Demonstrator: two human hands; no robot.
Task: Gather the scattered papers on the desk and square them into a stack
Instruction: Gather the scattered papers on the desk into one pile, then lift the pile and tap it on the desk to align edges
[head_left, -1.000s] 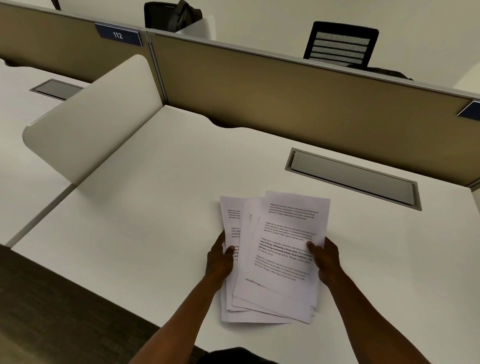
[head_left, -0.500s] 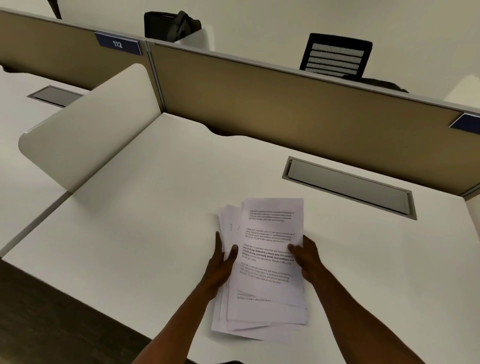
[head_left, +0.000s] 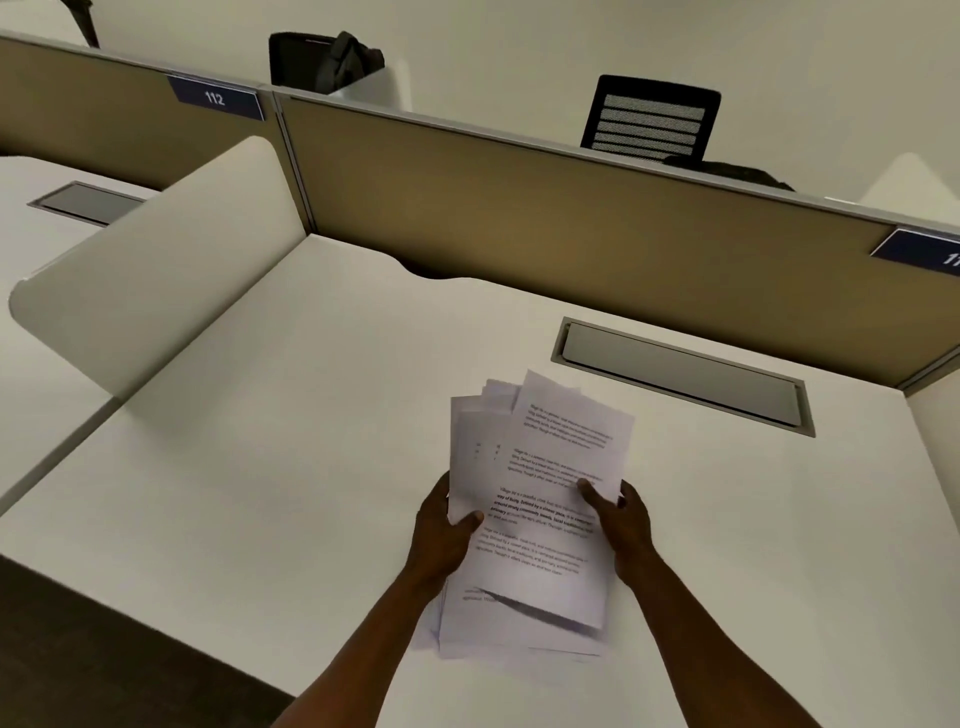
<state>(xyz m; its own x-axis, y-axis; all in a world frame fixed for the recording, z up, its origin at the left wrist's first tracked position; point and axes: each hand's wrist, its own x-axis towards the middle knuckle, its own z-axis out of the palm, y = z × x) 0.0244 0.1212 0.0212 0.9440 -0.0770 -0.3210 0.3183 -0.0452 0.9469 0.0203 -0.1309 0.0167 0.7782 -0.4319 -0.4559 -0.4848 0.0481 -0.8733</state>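
The left hand (head_left: 441, 530) grips the left edge of the papers (head_left: 535, 519) at lower centre of the frame, thumb curled over the top sheet and fingers hidden beneath. The right hand (head_left: 621, 519) pinches the right edge, its thumb lying on the printed text and its fingers behind the sheets. The papers sit between the two hands, loosely fanned, their far corners splayed apart and the top sheet tilted to the right; the near edge of the top sheet curls up, while the lower sheets appear to meet the white counter (head_left: 260, 493). Just beyond the papers, to the right, a grey cable hatch (head_left: 680, 376) is set into the counter. A rounded white divider (head_left: 156, 260) stands at middle left. A tan partition (head_left: 545, 208) runs across the back, bearing a blue label reading 112 (head_left: 215, 98) in the upper left. Above it show a dark bag (head_left: 327, 65) and a black chair back (head_left: 652, 119) at upper centre and right.
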